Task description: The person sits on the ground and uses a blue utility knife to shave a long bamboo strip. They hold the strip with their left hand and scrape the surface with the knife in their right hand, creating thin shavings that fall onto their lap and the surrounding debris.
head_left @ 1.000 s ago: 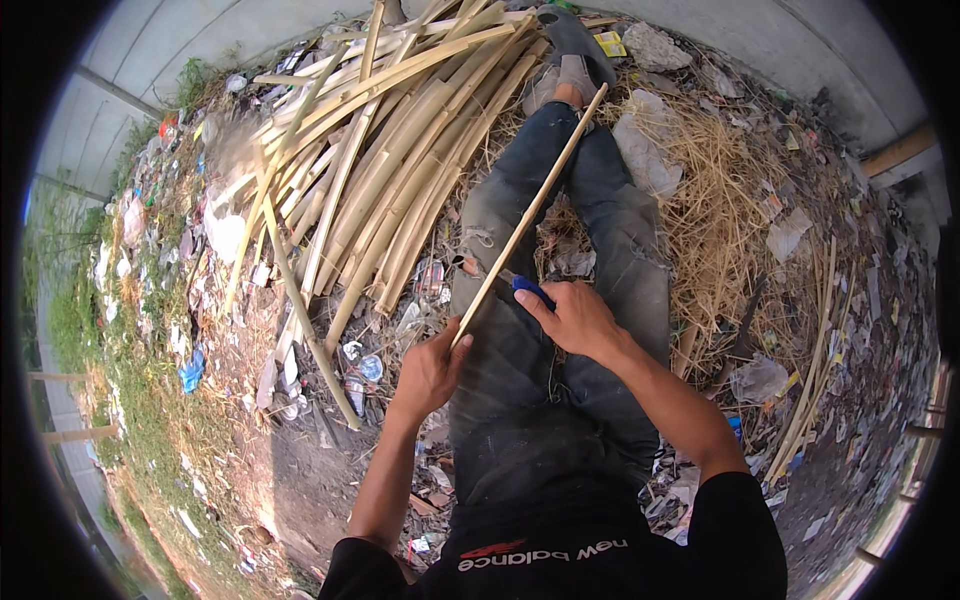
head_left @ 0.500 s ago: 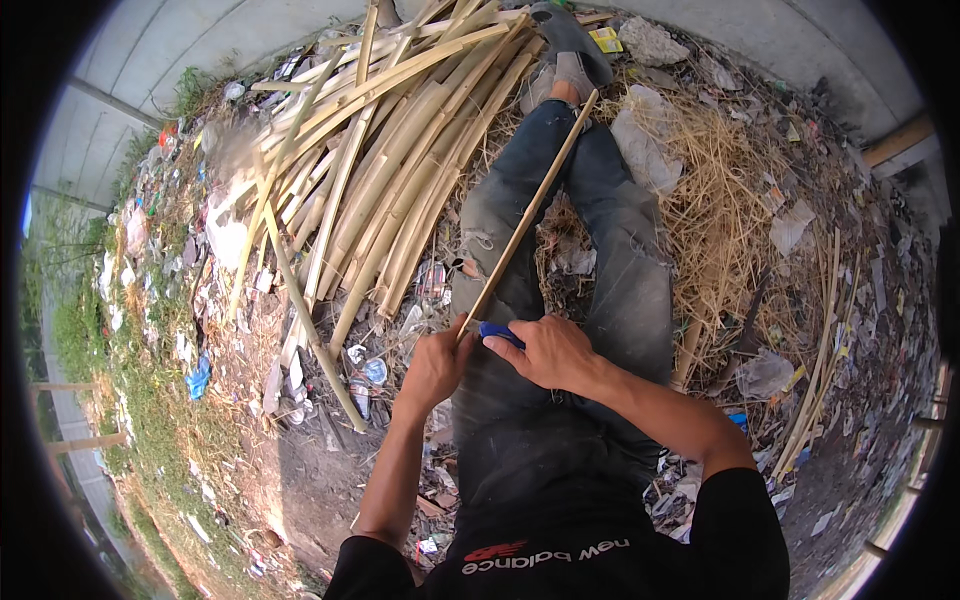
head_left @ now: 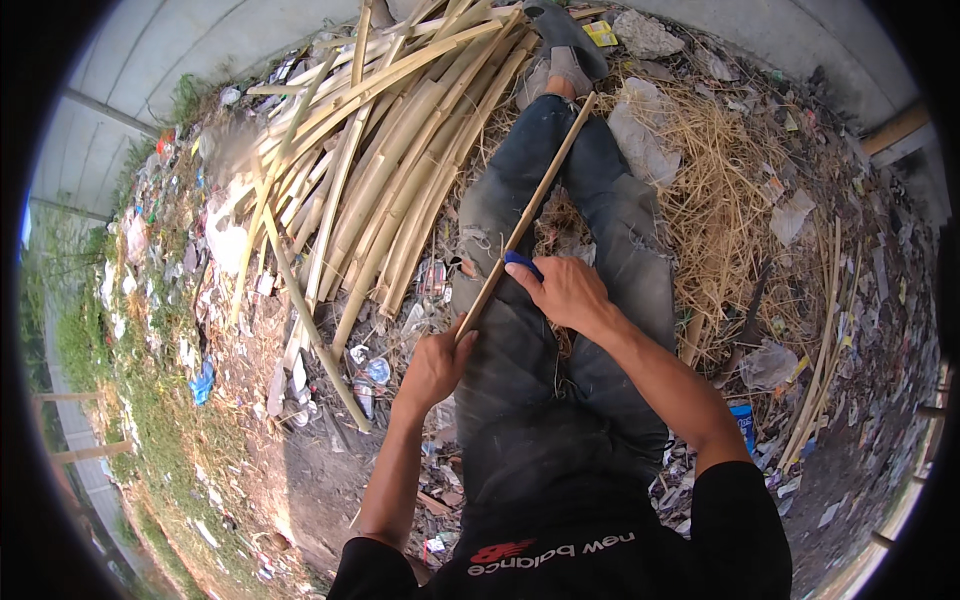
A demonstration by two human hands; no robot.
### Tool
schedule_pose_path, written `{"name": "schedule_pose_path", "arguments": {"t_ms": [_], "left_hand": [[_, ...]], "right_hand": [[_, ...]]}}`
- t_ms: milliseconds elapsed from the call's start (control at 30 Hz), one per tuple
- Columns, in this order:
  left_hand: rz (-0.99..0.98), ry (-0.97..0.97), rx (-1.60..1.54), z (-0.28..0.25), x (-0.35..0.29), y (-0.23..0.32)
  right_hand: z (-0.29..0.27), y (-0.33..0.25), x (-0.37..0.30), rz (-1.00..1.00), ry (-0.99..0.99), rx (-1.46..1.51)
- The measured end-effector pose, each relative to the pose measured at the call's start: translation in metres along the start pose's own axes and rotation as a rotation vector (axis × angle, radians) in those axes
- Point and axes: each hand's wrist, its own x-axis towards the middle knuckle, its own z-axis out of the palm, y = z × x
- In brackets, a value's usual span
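Note:
A long, narrow bamboo strip (head_left: pixel 546 186) slants over my outstretched legs, its far end close to my crossed ankles. My left hand (head_left: pixel 434 370) is closed around its near end, thumb along the strip above my left thigh. Partway up the strip, my right hand (head_left: pixel 568 294) grips a blue-handled knife (head_left: pixel 522 264) held against it. The fingers and the strip hide most of the blade. My dark, torn trousers (head_left: pixel 620 235) lie under the strip.
A pile of split bamboo (head_left: pixel 400 170) lies to the far left. Straw-like shavings (head_left: pixel 730 210) cover the ground right of my legs, with thin strips (head_left: pixel 825 340) farther right. Litter and a blue packet (head_left: pixel 742 425) lie around. A pale wall (head_left: pixel 790 45) stands beyond my feet.
My right hand has slid the knife away from me along the strip, from beside my left hand to knee level. My left hand stays on the near end.

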Motion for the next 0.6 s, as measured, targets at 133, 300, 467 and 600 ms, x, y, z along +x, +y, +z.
{"name": "schedule_pose_path", "arguments": {"t_ms": [133,300,467,600], "left_hand": [[0.031,-0.047,0.067,0.003,0.004,-0.011],[0.015,-0.017,0.058,-0.002,-0.008,-0.013],[0.024,-0.001,0.088,-0.003,-0.007,-0.014],[0.139,0.083,0.078,0.010,-0.009,-0.025]], "right_hand": [[0.009,-0.020,-0.025,-0.124,-0.183,-0.007],[0.002,0.008,0.004,-0.039,0.019,0.025],[-0.017,0.010,0.006,-0.091,-0.062,0.009],[-0.005,-0.020,-0.029,-0.212,-0.330,-0.061]]}}
